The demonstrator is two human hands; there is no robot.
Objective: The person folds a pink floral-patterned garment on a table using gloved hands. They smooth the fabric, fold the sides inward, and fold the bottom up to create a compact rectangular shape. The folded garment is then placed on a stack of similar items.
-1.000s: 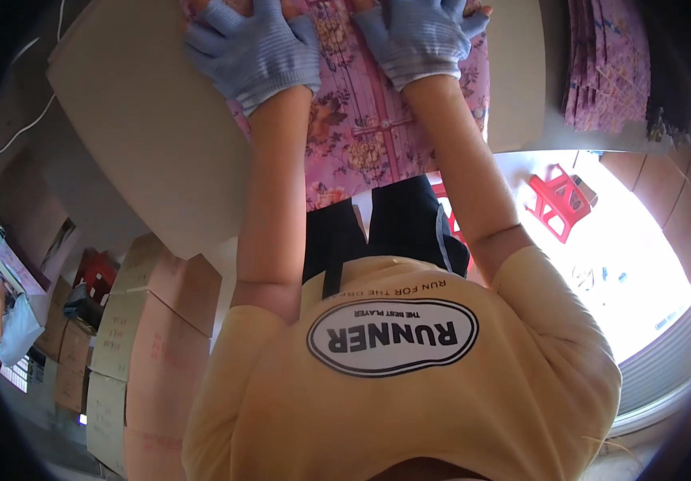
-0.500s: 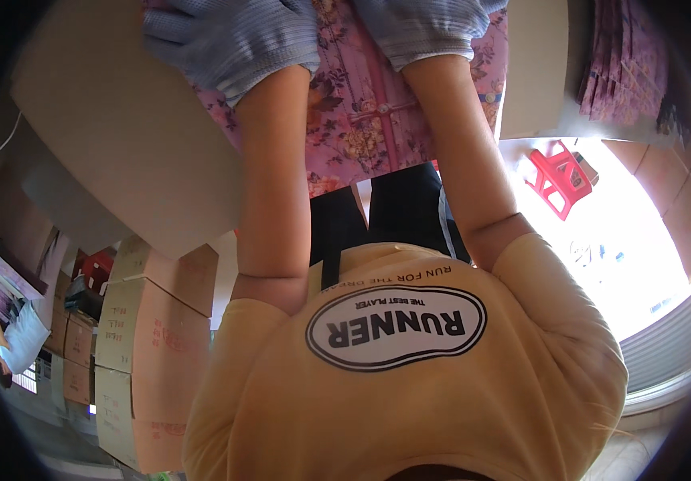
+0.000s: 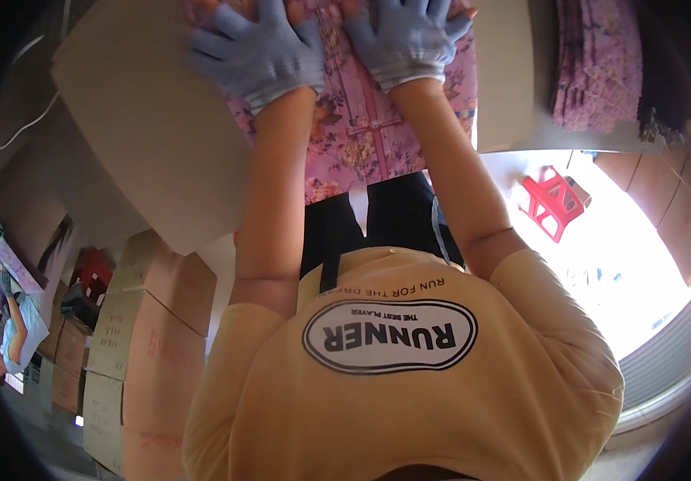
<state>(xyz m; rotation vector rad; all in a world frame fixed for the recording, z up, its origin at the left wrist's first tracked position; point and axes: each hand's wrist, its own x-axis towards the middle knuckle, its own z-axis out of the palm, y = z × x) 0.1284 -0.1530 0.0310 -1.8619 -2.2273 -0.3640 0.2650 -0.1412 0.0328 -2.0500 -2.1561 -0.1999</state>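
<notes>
two gloved hands, one floral piece

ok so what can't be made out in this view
Head view:
Far end of the pink floral piece: cut off by the top edge.
Its surface under the left hand and right hand: covered by them.
Stack of floral pieces, upper end: same edge.
Co-worker's hand at far left: too small to tell what it touches.

Left hand, right hand (gloved), floral material
</notes>
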